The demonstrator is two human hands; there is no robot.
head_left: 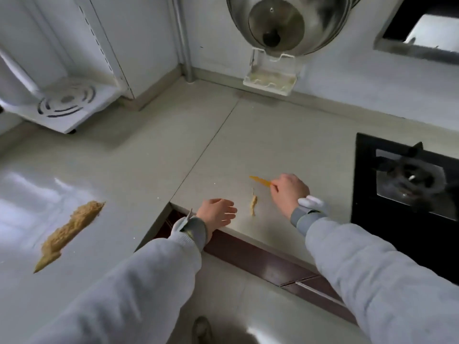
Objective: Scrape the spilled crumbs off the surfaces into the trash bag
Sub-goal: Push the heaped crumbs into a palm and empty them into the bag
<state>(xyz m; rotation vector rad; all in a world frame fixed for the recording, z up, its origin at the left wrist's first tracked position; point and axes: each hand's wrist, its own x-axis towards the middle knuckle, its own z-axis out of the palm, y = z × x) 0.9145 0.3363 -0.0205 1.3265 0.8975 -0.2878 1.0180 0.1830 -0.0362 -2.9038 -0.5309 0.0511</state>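
I take the small strip of crumbs (253, 206) near the front edge of the countertop (285, 145) as my landmark. My right hand (289, 192) sits just to the right of it and slightly farther back, fingers curled round the handle of an orange scraper (260, 181); the blade points left and its tip ends behind the strip, apart from it. I cannot tell whether the blade touches the surface. My left hand (217, 212) lies just left of the strip at the counter's front edge, fingers relaxed and loosely spread, gripping nothing, the fingertips pointing toward the crumbs but not reaching them.

Well to the left of the strip, on the glossy side run of the counter, a much larger pile of crumbs (68, 234) stretches in a long diagonal streak. Far behind and left of the strip stands a white appliance base (67, 105) with ring-shaped slots. Straight behind the strip, on the wall, a white holder (270, 75) carries a steel pot lid (275, 23). To the right of the strip, beyond my right hand, lies the black gas hob (407, 184). Both forearms are in grey sleeves (372, 269), each with a band at the wrist
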